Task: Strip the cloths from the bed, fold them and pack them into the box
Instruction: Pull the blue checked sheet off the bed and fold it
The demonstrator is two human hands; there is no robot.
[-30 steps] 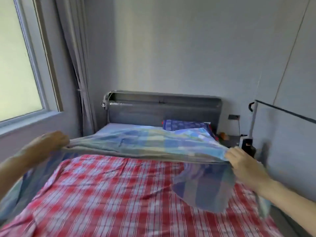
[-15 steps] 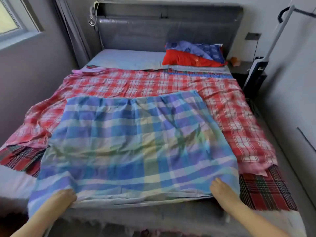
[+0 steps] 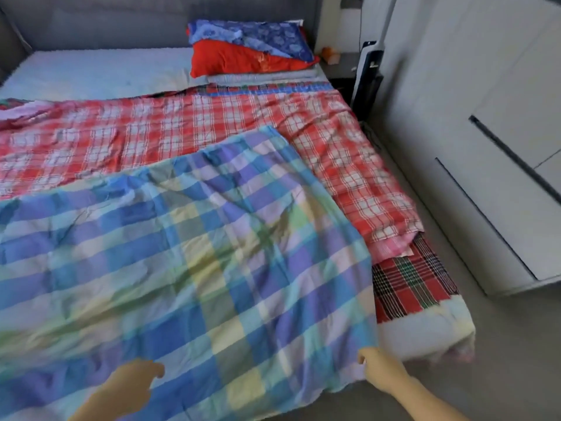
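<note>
Left hand: lies on top of the blue check cloth, near its front edge, fingers bent and pointing right. Too blurred to tell whether it grips the fabric or just rests on it.
Right hand: at the cloth's near right corner, fingers curled in on the edge, pinching it.
Blue check cloth: spread flat but wrinkled on the foot half of the bed, on top of the red check cloth. A dark tartan cloth shows under that at the bed's right foot corner. Red pillow and blue pillow are stacked at the headboard; a grey cabinet stands to the right.
Versus 0.5 s ago: the view has swung right and closer, and the window and headboard top are out of shot. The left hand has moved from the cloth's near left corner inward onto the cloth. The right hand is still at the right corner. The cloth lies in the same place.
</note>
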